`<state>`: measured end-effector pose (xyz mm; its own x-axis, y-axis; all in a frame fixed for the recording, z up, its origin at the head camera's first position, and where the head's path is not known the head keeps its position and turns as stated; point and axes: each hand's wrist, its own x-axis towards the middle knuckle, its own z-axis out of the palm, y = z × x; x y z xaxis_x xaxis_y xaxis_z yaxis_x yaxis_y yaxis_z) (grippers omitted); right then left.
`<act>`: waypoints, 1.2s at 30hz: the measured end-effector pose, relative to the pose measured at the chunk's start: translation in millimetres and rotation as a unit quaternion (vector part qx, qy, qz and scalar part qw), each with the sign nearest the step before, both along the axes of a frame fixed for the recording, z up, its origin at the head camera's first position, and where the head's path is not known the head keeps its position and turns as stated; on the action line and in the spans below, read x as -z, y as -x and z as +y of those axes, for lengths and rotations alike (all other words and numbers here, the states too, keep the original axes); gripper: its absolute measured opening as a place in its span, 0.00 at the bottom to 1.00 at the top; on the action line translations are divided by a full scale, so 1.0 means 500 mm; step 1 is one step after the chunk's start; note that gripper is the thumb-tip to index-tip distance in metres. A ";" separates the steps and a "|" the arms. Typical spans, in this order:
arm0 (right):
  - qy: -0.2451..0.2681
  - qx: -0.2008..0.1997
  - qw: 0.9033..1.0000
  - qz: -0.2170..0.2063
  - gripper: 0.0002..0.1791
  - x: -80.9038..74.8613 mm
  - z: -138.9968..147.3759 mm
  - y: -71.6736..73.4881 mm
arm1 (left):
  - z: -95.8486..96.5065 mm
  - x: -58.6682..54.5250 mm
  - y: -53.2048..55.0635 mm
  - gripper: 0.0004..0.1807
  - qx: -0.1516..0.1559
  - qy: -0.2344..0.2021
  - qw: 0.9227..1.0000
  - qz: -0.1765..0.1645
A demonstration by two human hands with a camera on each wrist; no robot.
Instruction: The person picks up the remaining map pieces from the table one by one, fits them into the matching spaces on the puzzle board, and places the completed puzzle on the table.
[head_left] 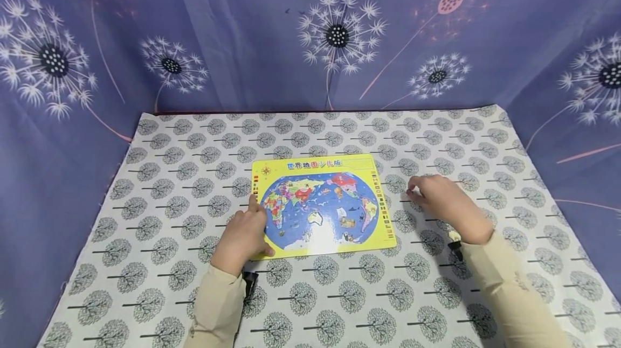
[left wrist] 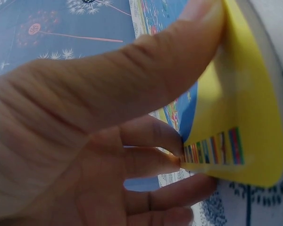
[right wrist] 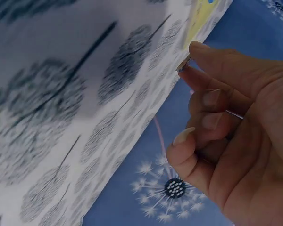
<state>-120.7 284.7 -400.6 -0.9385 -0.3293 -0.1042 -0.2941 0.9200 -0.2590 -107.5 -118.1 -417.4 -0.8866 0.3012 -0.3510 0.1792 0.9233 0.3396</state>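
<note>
A yellow-bordered world map board with a blue ocean and rows of small flags lies flat on the table. My left hand rests at its lower left corner, thumb on the front border and fingers along the left edge. In the left wrist view the thumb reaches over the board's border. Off the board's right side, my right hand pinches a small thin piece between thumb and forefinger, other fingers curled in. Only its edge shows, so I cannot tell what is on it.
A white cloth with grey tree prints covers the table. Blue-purple curtains with dandelion prints hang behind it and at both sides. A dark Australia-shaped outline stands out on the map, near a bright glare.
</note>
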 end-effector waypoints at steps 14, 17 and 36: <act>0.027 -0.033 0.999 0.011 0.07 0.004 -0.088 0.023 | 0.001 0.003 -0.002 0.56 -0.001 -0.003 1.000 -0.009; 0.021 -0.039 0.999 0.011 0.06 0.012 -0.106 0.027 | 0.002 0.005 -0.002 0.55 -0.002 -0.002 1.000 -0.006; 0.006 -0.074 0.997 -0.009 0.08 0.031 -0.163 0.034 | -0.003 0.001 -0.005 0.55 -0.004 -0.005 1.000 0.006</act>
<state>-137.5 203.2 -416.3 -0.8774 -0.4658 -0.1151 -0.4222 0.8635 -0.2758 -104.8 -119.6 -417.8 -0.8932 0.2976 -0.3371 0.1764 0.9214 0.3461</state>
